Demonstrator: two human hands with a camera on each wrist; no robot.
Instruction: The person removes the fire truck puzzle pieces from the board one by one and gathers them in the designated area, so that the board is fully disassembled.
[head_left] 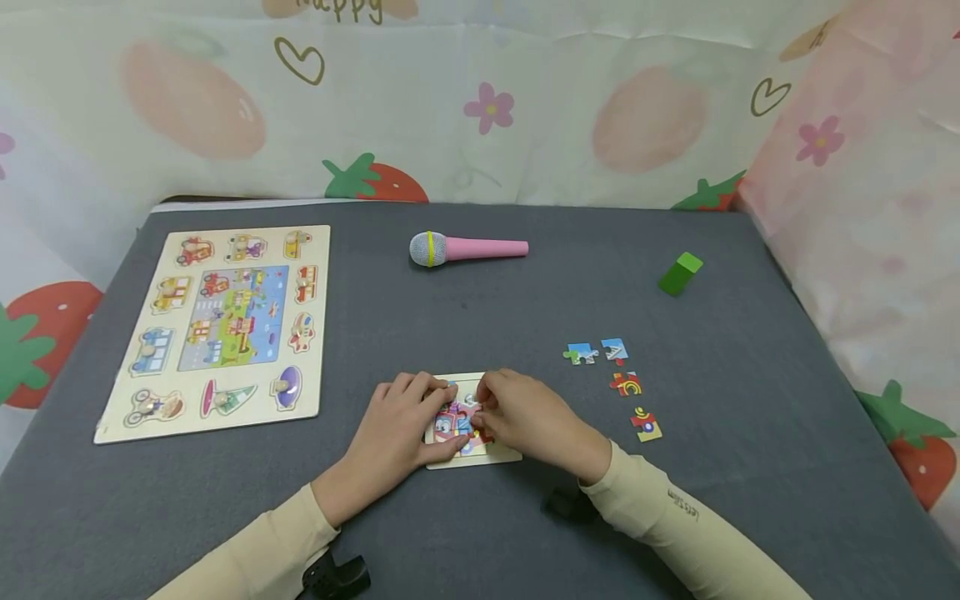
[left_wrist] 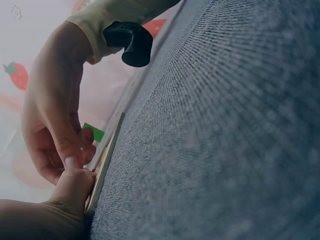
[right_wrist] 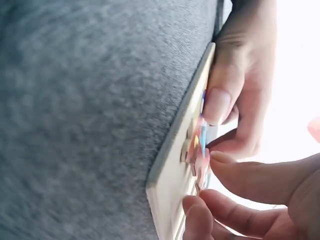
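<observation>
Near the lower middle of the head view, a small puzzle board point(head_left: 504, 454) lies flat on the grey surface point(head_left: 480, 325), partly filled with colourful pieces. The left hand point(head_left: 401, 421) is fairly wide, its fingers at the board's upper left and its thumb stretched across the lower part. The right hand point(head_left: 534, 417) is narrow, pinching a reddish puzzle piece point(right_wrist: 202, 170) just over the board (the right wrist view shows this best). Right of centre, four loose pieces point(head_left: 626, 383) lie in a bent line. A large picture board point(head_left: 258, 408) with knobbed vehicle shapes fills the left of the frame; a pink toy microphone point(head_left: 487, 248) lies at upper centre, and a green block point(head_left: 680, 274) sits at upper right.
</observation>
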